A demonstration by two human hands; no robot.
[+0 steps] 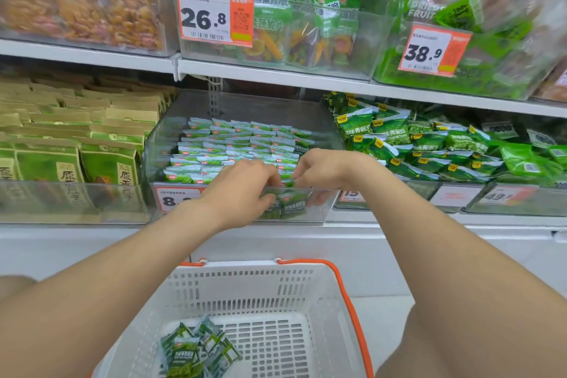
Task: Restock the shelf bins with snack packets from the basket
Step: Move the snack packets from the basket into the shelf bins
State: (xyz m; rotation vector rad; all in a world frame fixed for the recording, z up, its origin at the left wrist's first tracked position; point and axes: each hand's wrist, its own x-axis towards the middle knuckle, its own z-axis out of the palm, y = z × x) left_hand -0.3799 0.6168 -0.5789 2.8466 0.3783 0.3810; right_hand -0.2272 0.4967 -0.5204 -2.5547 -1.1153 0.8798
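2 bare forearms run to the bare left hand [242, 186] and right hand [320, 169].

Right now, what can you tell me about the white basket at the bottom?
The basket is white plastic, with slotted walls and a grid floor. An orange handle lies folded along its right rim. It sits upright, low down, below the shelf bins. A few green snack packets lie heaped in its left part.

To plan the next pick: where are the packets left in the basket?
In the head view, the packets lie piled on the white basket's floor, in its near-left corner.
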